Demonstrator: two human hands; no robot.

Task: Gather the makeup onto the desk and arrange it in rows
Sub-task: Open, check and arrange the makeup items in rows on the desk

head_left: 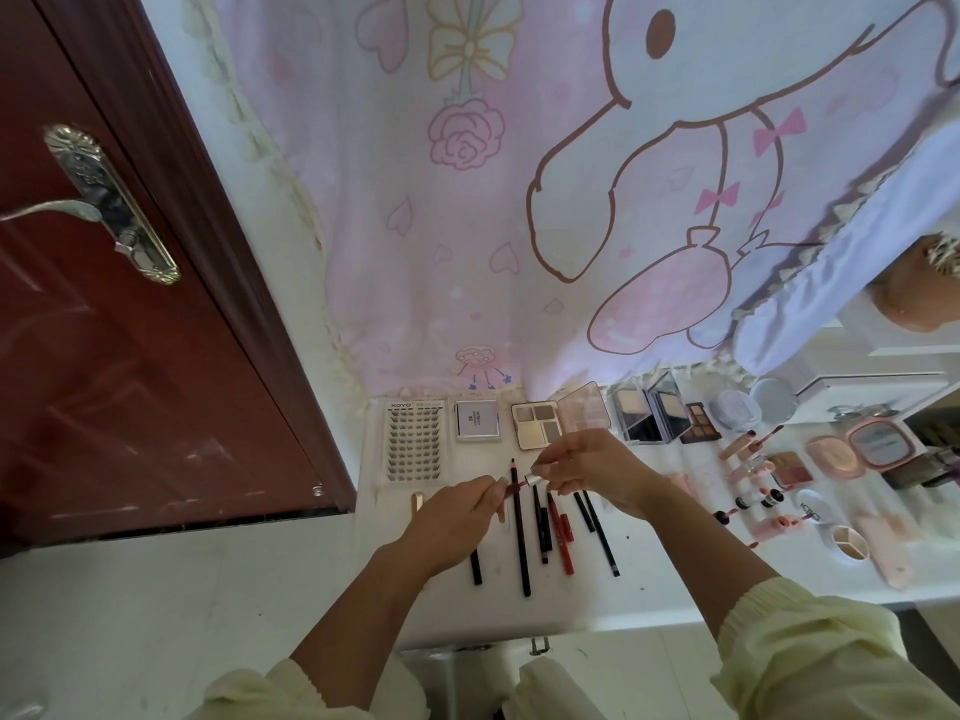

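1. Both our hands are closed on one item. The left hand [457,517] pinches the dark red end of a small tube [531,479] and the right hand [592,472] pinches its silver end, so the two meet just above the counter [675,579]
2. We cannot tell whether the silver part is being pulled off, pushed on, or only steadied
3. The tube hangs over the top of the pencils [521,543], which lie side by side in a loose front row running toward six o'clock
4. At twelve o'clock from our hands the back row looks set: the lash tray [415,441] at the eleven o'clock end, then the palettes [537,423] running edge to edge toward two o'clock
5. At three o'clock the lip glosses [743,444] and round compacts [831,457] lie scattered at mixed angles, not yet in any row
6. We judge the gathering largely done and the arranging about half done – the step in hand is readying this tube for its place
7. The next move calls for laying the tube down parallel to the pencils without nudging them – then straightening the three o'clock clutter into lines
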